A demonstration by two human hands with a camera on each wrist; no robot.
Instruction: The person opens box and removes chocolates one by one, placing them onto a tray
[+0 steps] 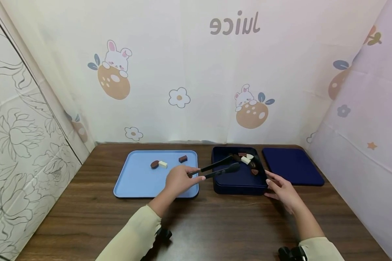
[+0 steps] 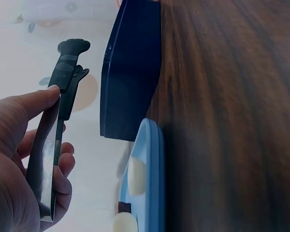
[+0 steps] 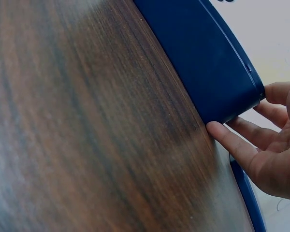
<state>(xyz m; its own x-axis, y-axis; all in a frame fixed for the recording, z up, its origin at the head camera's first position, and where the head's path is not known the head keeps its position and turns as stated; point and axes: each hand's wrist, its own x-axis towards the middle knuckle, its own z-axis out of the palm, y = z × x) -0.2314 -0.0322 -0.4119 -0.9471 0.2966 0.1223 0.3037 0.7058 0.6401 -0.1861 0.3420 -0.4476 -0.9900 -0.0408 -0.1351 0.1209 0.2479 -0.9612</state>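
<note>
In the head view my left hand (image 1: 179, 180) grips metal tongs (image 1: 215, 167) with black heads. The tongs reach across from the light blue tray (image 1: 134, 181) into a dark blue box (image 1: 238, 190). Their heads stand apart in the left wrist view, with no piece visible between them. Inside the box, brown and white chocolates (image 1: 245, 160) lie at the back and right. My right hand (image 1: 282, 192) touches the box's right side near its front corner, fingers mostly extended in the right wrist view. On the tray lie an oval brown chocolate (image 1: 154, 164), a white one (image 1: 163, 164) and a dark block (image 1: 183, 158).
A flat dark blue lid (image 1: 292, 166) lies right of the box. All stand on a dark wooden table (image 1: 212, 224). A printed curtain (image 1: 196, 72) hangs behind the table's back edge, with more cloth at both sides.
</note>
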